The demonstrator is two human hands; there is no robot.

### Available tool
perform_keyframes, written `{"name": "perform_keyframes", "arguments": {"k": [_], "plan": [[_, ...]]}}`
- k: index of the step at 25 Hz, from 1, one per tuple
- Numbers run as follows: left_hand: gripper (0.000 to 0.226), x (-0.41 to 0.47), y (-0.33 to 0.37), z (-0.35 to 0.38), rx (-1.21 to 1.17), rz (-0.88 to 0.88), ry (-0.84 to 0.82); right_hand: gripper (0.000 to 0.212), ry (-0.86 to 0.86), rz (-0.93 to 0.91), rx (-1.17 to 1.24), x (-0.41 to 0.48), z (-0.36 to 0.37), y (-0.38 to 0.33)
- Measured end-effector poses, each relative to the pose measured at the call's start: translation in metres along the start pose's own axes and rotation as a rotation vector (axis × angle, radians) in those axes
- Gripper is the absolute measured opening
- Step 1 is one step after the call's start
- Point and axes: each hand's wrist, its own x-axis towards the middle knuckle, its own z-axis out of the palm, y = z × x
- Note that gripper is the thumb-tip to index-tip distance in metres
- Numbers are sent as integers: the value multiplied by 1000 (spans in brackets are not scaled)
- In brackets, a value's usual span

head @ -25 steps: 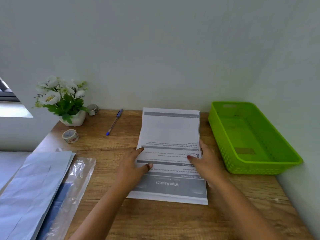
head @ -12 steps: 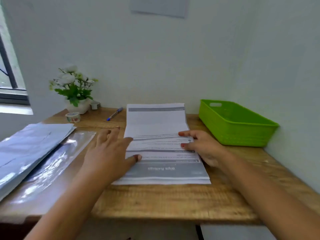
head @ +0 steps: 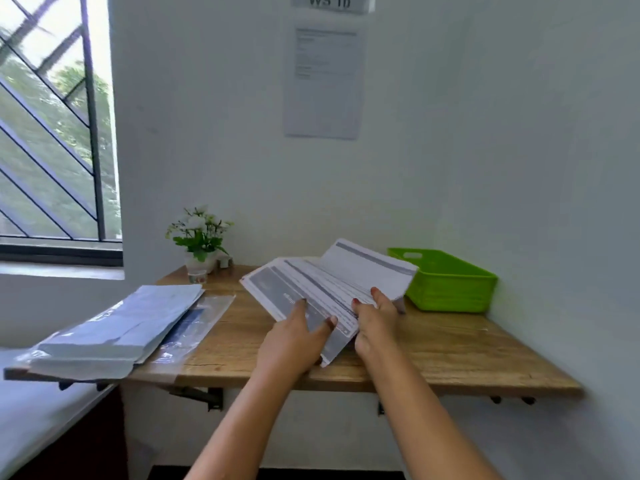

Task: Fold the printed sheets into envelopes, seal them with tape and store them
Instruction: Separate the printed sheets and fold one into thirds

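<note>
A printed sheet (head: 329,285) with grey bands is lifted off the wooden table (head: 433,348) and turned at an angle, its far end bent upward. My left hand (head: 294,341) grips its near corner, thumb on top. My right hand (head: 375,320) holds the sheet's right edge, fingers on the print. A roll of tape (head: 197,277) stands at the table's back left, by the flower pot.
A green plastic basket (head: 446,289) sits at the back right against the wall. A stack of white paper (head: 117,323) and a clear plastic sleeve (head: 194,327) lie on the left. A flower pot (head: 199,244) stands at the back. Window at left.
The sheet lay flat under both hands; now both hands have lifted and rotated it. The camera has pulled back and tilted up, showing the wall and window.
</note>
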Motion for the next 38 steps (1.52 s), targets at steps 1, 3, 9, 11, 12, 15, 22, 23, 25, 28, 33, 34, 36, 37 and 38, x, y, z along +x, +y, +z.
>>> {"name": "perform_keyframes", "arguments": {"k": [1, 3, 9, 11, 12, 15, 22, 23, 25, 28, 33, 34, 36, 37, 38], "plan": [[75, 4, 0, -1, -130, -21, -21, 64, 18, -24, 55, -4, 5, 0], [76, 8, 2, -8, -392, -74, -89, 69, 57, -60, 146, -11, 15, -2], [59, 31, 23, -7, -980, -107, -311, 66, 97, -46, 221, -5, 43, 3], [50, 52, 27, -6, -1138, -116, -113, 62, 62, 10, 203, -11, 49, 3], [48, 66, 26, -7, -1146, -120, -19, 61, 12, 59, 215, -15, 50, 3], [52, 107, 10, -21, -1051, -169, 85, 53, -298, 247, 151, -36, 40, -8], [73, 161, -37, -67, -739, -123, -175, 24, -667, 6, -415, -25, 16, -89], [72, 166, -41, -69, -702, -114, -210, 24, -580, -91, -475, -6, 18, -93], [70, 175, -45, -64, -701, -101, -210, 29, -403, -295, -847, 46, 15, -83], [70, 187, -47, -44, -689, -68, -139, 67, -446, -203, -1220, 115, 2, -44], [68, 210, -50, -16, -674, -18, 9, 59, -430, -86, -934, 157, -4, -21], [69, 213, -50, -13, -689, -28, 33, 64, -384, -104, -899, 163, -4, -19], [75, 223, -55, -6, -694, -27, 54, 72, -272, -129, -833, 176, -7, -14], [78, 228, -58, -2, -664, -29, 41, 71, -230, -135, -815, 183, -9, -10], [80, 231, -58, -1, -628, -42, 18, 67, -189, -131, -796, 188, -10, -9]]}}
